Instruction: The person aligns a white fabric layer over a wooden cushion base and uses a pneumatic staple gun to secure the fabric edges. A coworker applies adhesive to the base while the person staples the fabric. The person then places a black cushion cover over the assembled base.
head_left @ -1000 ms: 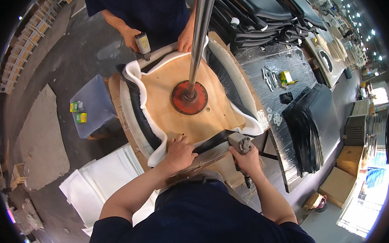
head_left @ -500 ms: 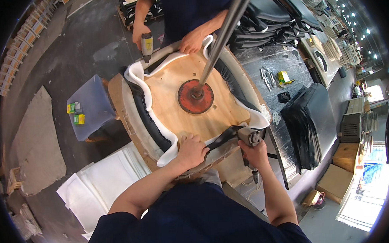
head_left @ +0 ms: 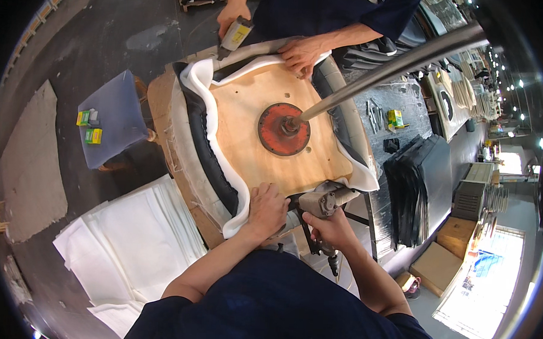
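A plywood seat panel (head_left: pixel 243 126) lies face down inside a padded frame, with white padding (head_left: pixel 210 121) and a black cover (head_left: pixel 204 148) around its edges. A red round plate (head_left: pixel 273 139) with a metal rod (head_left: pixel 385 71) presses on its middle. My left hand (head_left: pixel 268 209) is closed over the near edge, fingers on the wood, gripping the black cover. In my right hand (head_left: pixel 329 229) is a pneumatic staple gun (head_left: pixel 318 203), its nose at the near edge beside my left hand. The hose end hangs below the grip.
Across the panel, a co-worker holds another staple gun (head_left: pixel 235 36) and rests a hand (head_left: pixel 304 54) on the far edge. White padding sheets (head_left: pixel 129 236) lie at left, near a stool (head_left: pixel 113 120) with small boxes. Stacked black covers (head_left: pixel 413 188) sit on the right table.
My right hand has brought the staple gun leftward along the near edge, closer to my left hand. The co-worker's staple gun has tilted and shifted right. My view has also shifted.
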`<state>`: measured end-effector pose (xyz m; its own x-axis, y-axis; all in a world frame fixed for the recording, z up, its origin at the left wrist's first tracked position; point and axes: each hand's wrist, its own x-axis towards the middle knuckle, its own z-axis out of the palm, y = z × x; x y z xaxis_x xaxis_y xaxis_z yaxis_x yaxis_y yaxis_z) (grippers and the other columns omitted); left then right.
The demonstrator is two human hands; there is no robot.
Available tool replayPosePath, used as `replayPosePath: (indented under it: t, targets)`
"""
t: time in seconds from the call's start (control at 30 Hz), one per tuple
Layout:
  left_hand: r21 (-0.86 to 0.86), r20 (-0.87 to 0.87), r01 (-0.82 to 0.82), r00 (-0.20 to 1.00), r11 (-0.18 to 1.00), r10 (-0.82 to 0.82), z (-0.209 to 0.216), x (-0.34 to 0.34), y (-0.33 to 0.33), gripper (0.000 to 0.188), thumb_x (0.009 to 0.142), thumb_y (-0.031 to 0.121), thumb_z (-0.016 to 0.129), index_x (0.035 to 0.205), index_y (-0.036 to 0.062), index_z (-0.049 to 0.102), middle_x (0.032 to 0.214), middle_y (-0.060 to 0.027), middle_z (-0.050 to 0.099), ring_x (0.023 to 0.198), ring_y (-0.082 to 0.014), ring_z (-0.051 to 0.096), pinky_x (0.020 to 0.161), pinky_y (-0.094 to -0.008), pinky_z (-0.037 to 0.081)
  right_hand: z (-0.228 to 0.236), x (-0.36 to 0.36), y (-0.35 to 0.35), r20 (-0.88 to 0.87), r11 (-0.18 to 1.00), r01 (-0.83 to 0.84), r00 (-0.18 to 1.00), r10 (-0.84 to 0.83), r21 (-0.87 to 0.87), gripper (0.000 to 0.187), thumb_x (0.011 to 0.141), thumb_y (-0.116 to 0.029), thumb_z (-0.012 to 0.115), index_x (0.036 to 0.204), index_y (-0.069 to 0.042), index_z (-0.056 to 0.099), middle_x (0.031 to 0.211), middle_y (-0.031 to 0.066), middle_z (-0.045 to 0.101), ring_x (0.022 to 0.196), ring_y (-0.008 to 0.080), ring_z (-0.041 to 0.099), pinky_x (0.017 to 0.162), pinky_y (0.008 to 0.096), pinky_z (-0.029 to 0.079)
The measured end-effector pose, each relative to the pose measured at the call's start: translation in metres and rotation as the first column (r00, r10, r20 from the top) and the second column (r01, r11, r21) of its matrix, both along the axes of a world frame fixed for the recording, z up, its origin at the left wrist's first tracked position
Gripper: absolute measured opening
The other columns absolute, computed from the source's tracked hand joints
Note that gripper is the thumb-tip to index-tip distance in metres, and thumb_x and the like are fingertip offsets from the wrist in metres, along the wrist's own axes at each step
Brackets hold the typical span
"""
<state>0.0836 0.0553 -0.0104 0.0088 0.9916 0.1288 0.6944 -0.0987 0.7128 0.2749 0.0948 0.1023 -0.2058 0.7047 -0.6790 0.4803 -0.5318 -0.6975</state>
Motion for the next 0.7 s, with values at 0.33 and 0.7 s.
replayPosePath:
  t: [0.33,0.7]
  targets:
    - [-0.041,-0.020,-0.036,0.999,0.998,0.035,-0.002,0.006,0.003,0.021,0.092,0.024,0.078,0.079,0.0079,0.075,0.098,-0.0101,0.062,0.107,-0.0337,0.057,0.090,-0.0491,0.042,-0.002,-0.016,0.013,0.140,0.996,-0.056,0.988,0.064,-0.064,0.031,0.101,-0.027,0.083,0.111,0.002,0.077,0.072,0.0009,0.069,0.054,0.0097,0.065,0.048,0.0296,0.049]
    - [-0.074,-0.087,0.022,0.996,0.997,-0.029,0.008,0.005,0.008,0.017,0.087,0.022,0.082,0.088,0.0071,0.074,0.102,-0.0126,0.062,0.109,-0.0360,0.058,0.090,-0.0521,0.042,-0.001,-0.005,-0.007,0.047,0.996,0.031,0.998,-0.034,0.078,0.033,0.099,-0.024,0.083,0.119,0.002,0.075,0.077,0.0018,0.071,0.058,0.0090,0.063,0.054,0.0305,0.051]
